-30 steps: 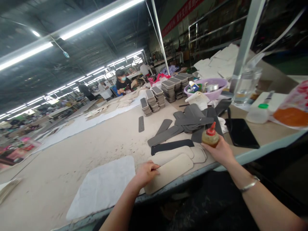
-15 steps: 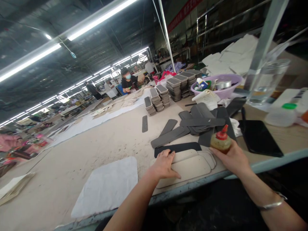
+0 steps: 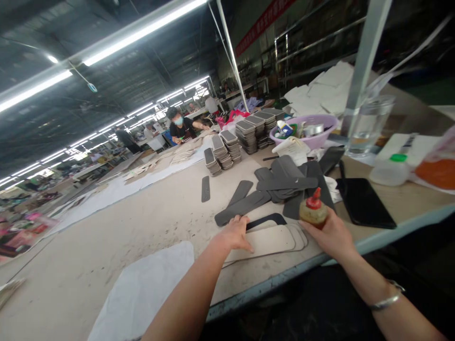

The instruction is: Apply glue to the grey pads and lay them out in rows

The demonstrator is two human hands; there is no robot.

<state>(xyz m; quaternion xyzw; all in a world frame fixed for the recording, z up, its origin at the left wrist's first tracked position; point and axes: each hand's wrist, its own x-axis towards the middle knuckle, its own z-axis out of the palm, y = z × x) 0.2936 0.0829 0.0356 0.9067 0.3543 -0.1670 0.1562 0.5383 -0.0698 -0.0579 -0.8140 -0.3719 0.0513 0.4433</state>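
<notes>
From where I stand, the right hand [image 3: 332, 239] has its grip wrapped firmly round a squeeze bottle [image 3: 313, 215], red nozzle up, above the near edge of the counter [image 3: 152, 218]. The left hand [image 3: 234, 237] has its grip spread, thumb well away from the fingers, over the left end of some overlapping cream panels [image 3: 273, 241]; whether it has pinched an edge I cannot tell. Those panels lie near the counter's edge, just left of the bottle, partly covering a black strip [image 3: 270, 220] on their far side.

Beyond that, a jumble of grey strips [image 3: 287, 175] crowds the space behind the bottle, and one lone strip [image 3: 205, 189] lies apart to the left. Farther back stand neat stacks [image 3: 248, 137] of grey-topped pieces, with a purple bowl [image 3: 325, 137] of odds and ends to their right. A black tablet [image 3: 368, 201] lies right of the bottle; past it are a clear jug [image 3: 371, 123] and a green-capped bottle [image 3: 389, 170]. On the near left, the left forearm crosses in front of a white sheet [image 3: 142, 289]. A co-worker [image 3: 181, 130] leans over the far side.
</notes>
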